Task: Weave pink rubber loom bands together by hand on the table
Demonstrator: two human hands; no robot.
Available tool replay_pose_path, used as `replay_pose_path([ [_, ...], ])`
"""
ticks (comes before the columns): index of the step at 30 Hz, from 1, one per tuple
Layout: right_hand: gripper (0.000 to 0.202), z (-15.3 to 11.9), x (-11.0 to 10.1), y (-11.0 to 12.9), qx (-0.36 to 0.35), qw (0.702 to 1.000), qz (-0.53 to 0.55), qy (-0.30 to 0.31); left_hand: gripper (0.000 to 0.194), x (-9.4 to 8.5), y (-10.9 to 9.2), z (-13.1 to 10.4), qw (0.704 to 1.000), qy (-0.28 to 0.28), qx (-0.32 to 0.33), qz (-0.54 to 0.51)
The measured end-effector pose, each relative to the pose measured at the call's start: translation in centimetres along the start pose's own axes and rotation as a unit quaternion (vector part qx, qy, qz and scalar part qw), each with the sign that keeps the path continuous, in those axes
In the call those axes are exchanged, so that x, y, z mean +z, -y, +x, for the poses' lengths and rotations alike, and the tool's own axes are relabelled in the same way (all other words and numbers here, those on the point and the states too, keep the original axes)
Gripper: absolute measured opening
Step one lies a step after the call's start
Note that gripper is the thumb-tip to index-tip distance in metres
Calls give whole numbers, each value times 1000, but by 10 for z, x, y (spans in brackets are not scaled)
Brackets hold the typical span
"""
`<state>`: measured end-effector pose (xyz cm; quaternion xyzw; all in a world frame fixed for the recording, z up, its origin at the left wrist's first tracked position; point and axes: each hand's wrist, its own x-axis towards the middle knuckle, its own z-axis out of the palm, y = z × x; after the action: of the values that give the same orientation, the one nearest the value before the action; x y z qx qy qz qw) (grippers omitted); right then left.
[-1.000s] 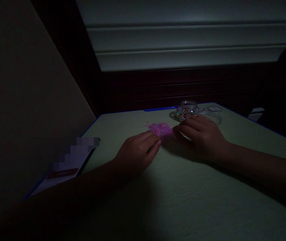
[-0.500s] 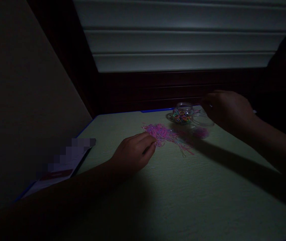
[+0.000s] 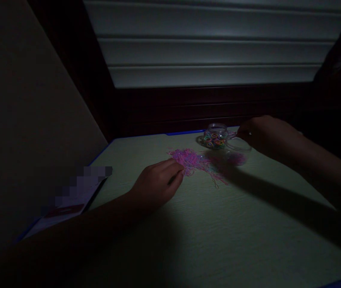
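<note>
A loose pile of thin pink and purple elastic bands (image 3: 188,157) lies on the pale green table, with stray loops trailing to the right. My left hand (image 3: 158,182) rests at the near edge of that pile, thumb and fingers pinched together; whatever is between them is hidden. To the right stands a clear open container (image 3: 238,154) with pink bands in its bottom. Just above its rim hangs my right hand (image 3: 268,134), fingertips closed in a pinch. Too dark to make out is what those fingers hold.
Behind the open container is a clear jar (image 3: 216,138) of multicoloured bands. Papers (image 3: 77,200) lie along the table's left side. A blue edge trims the table (image 3: 218,232). Beyond it are dark wood and a pale slatted panel (image 3: 212,52).
My right hand has come down toward the rim of the open container. My left hand stays pinched by the pile. The whole view has shifted slightly.
</note>
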<state>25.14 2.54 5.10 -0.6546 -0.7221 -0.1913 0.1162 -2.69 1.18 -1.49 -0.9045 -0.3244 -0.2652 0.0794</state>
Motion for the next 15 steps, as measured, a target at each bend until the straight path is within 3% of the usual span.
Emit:
replay_pose_path([
  [7,26,0,2,-2,-8,1000,0,-8,18,0,0,0,1000,-4,2,-5],
  [12,24,0,-3,3,17,999,-14,44,17,0,0,0,1000,4,-3,-1],
  [15,25,-1,-3,3,5,1000,17,11,17,0,0,0,1000,7,-2,-2],
])
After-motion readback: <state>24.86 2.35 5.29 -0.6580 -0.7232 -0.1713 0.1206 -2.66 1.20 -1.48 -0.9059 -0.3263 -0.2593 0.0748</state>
